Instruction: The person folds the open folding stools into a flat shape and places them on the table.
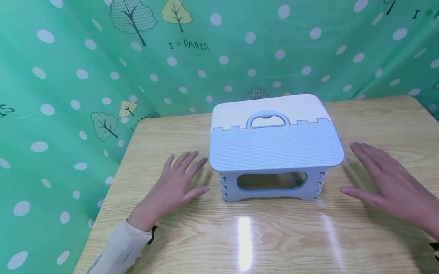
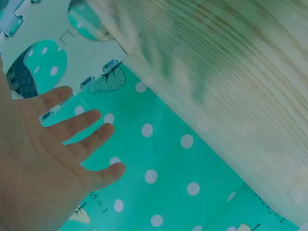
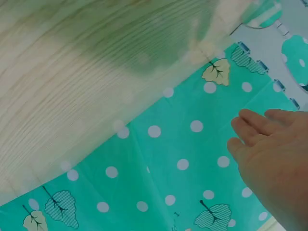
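Note:
A folding step stool (image 1: 273,147) stands upright and unfolded on the table, with a white and light-blue ribbed top and an arched carry handle (image 1: 268,114). My left hand (image 1: 170,191) is just left of the stool, fingers spread and apart from it. On the other side my right hand (image 1: 388,185) hovers with straight fingers, also not touching the stool. In the left wrist view the left hand (image 2: 57,149) shows its palm near the stool's side panel (image 2: 91,53). The right wrist view has the right hand (image 3: 274,149) below the stool's leg panel (image 3: 269,43).
The wood-grain table (image 1: 201,241) has bright light reflections on its front part. Behind it and along the left hangs a green curtain (image 1: 78,128) with white dots, trees and lettering. A dark band is at each wrist.

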`<control>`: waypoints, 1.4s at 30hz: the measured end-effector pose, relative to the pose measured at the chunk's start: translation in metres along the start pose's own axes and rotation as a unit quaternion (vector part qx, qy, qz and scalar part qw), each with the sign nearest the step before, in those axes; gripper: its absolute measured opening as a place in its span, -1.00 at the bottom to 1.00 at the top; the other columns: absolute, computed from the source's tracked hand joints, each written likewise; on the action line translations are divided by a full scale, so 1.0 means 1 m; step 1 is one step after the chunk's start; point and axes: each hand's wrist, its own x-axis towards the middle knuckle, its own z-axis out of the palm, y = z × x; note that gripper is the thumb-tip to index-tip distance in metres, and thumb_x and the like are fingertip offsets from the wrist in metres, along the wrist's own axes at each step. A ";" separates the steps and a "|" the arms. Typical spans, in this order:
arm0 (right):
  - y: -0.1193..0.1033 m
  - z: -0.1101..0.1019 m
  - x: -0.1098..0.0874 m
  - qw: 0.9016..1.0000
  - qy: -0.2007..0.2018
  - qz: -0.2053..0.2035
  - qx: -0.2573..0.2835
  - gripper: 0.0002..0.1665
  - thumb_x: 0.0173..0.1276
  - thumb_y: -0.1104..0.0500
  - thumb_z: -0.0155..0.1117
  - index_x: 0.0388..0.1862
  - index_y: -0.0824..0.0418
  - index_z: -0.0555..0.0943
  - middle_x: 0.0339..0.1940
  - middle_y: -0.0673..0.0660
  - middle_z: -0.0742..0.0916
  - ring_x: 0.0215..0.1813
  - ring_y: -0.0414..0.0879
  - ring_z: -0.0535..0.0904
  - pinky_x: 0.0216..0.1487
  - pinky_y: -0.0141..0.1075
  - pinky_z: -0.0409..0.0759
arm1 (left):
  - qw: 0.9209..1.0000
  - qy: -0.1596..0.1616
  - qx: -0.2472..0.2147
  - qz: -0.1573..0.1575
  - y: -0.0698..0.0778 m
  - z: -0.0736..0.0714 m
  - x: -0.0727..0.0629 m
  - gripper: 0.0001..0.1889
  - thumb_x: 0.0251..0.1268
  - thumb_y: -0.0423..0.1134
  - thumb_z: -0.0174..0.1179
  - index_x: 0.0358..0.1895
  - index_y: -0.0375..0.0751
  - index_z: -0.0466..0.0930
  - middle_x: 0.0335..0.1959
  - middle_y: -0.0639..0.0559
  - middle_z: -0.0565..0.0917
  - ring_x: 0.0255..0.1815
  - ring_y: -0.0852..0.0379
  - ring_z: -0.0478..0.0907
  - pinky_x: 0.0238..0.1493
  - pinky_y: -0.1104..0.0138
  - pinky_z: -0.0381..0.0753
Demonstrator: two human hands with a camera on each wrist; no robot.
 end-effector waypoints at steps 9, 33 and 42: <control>-0.020 0.002 0.008 0.996 -0.004 0.002 0.088 0.22 0.10 -0.06 0.59 0.63 -0.12 0.06 0.44 0.34 0.40 0.36 0.39 0.28 0.22 0.43 0.19 | 0.998 0.020 -0.025 0.048 0.013 0.001 0.008 -0.19 0.44 0.38 -0.14 0.55 -0.09 0.17 0.50 -0.13 0.29 0.49 -0.12 0.19 0.44 -0.23 -0.03; -0.053 0.005 0.015 0.994 0.011 -0.012 0.112 0.09 0.17 0.02 0.56 0.59 -0.18 0.15 0.36 -0.06 0.54 0.29 -0.39 0.41 0.05 -0.42 0.48 | 0.988 0.042 -0.090 0.114 0.035 0.006 0.023 -0.18 0.46 0.34 -0.10 0.58 -0.11 0.05 0.33 -0.03 0.52 0.25 0.02 0.52 0.38 -0.07 0.30; -0.058 0.011 0.023 0.991 0.005 -0.039 0.126 0.05 0.23 0.06 0.52 0.59 -0.14 0.14 0.34 -0.06 0.55 0.24 -0.34 0.47 0.02 -0.28 0.59 | 0.989 0.043 -0.087 0.110 0.041 0.006 0.026 -0.22 0.51 0.35 -0.24 0.50 -0.20 0.22 0.03 0.04 0.69 0.07 0.12 0.61 0.41 -0.06 0.23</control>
